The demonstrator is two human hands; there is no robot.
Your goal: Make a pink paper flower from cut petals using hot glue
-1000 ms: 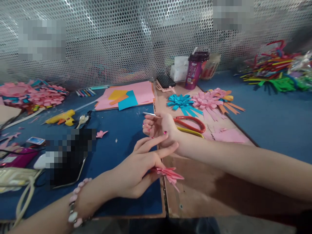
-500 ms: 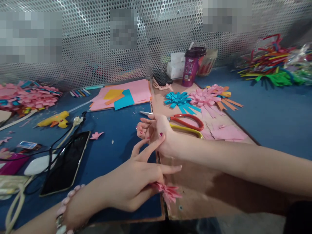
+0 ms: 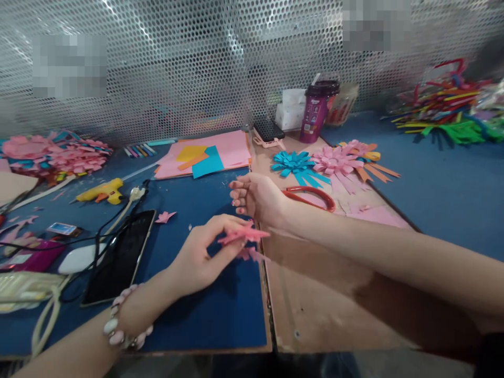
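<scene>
Pinched between the thumb and fingers of my left hand point(image 3: 207, 252) is a pink paper flower point(image 3: 248, 234) with pointed petals. Another small pink star-like paper piece point(image 3: 250, 254) shows just below it; whether the two are joined I cannot tell. My right hand point(image 3: 265, 198) is turned palm up beyond the flower, its fingers loosely curled and nothing seen in them. Behind my right wrist lies a pair of scissors; its red handle point(image 3: 315, 195) shows, while the rest is mostly hidden by the hand and forearm.
Pink sheets point(image 3: 232, 144) lie at the back. Blue point(image 3: 293, 164) and pink paper rosettes point(image 3: 334, 159) are at right, near a purple cup point(image 3: 315, 113). A yellow glue gun point(image 3: 103, 190), a phone point(image 3: 120, 262) and cables are at left. Perforated metal point(image 3: 197, 68) stands behind.
My left hand has lifted the pink flower up from near the table edge and turned it upward. Its fingers have left my right wrist. The right hand has opened slightly, and the scissors are more covered.
</scene>
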